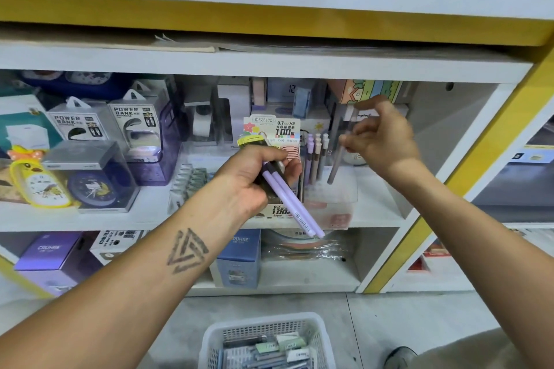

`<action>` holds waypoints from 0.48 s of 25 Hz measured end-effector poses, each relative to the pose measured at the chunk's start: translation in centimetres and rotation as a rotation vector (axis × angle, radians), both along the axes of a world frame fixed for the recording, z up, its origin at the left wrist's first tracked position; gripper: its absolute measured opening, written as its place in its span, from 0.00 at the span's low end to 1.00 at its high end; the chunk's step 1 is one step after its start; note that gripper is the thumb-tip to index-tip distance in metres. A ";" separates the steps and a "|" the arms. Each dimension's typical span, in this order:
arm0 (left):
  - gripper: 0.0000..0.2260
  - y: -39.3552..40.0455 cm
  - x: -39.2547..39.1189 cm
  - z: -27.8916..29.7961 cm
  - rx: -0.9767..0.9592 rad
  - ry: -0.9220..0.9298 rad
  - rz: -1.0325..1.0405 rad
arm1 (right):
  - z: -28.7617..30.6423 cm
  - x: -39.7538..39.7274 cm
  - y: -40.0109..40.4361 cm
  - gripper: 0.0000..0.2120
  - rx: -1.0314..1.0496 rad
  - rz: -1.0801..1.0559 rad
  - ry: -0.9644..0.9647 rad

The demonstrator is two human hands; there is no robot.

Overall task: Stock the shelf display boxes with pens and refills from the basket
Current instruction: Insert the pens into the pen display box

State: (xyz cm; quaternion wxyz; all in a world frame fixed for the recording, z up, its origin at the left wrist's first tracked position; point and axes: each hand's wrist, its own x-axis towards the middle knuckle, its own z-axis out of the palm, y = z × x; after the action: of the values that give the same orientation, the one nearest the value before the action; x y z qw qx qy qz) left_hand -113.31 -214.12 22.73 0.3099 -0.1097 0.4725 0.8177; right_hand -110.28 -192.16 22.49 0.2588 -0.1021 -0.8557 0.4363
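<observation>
Midway, I'd judge: the right hand (382,141) pinches a grey pen (337,163) over the clear display box (329,189), the left hand (254,177) grips lilac pens (295,207), and the floor basket (266,341) holds more stock.

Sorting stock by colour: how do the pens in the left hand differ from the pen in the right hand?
The purple pens are pale lilac; the grey pen is dark. Two purple pens slant down to the right from the left hand, while the right hand pinches one grey pen hanging almost upright. All are slim stick pens.
</observation>
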 end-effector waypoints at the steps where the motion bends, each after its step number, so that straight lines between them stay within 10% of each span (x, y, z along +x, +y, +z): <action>1: 0.06 0.2 0.0 -0.1 -0.003 -0.003 0.008 | -0.4 -0.3 0.2 0.19 0.102 -0.038 0.022; 5: 0.05 0.6 -0.1 -0.4 0.001 -0.009 0.012 | -1.9 -1.2 0.2 0.09 0.471 -0.053 0.117; 12: 0.04 0.6 -0.3 -0.9 -0.022 0.015 -0.002 | -3.3 -2.3 0.5 0.09 0.524 -0.011 0.177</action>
State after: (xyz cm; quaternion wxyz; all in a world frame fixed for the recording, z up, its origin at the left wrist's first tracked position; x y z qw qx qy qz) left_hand -113.57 -213.48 21.81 0.3060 -0.1066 0.4838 0.8130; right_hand -112.61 -191.70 19.18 0.3523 0.0022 -0.9130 0.2057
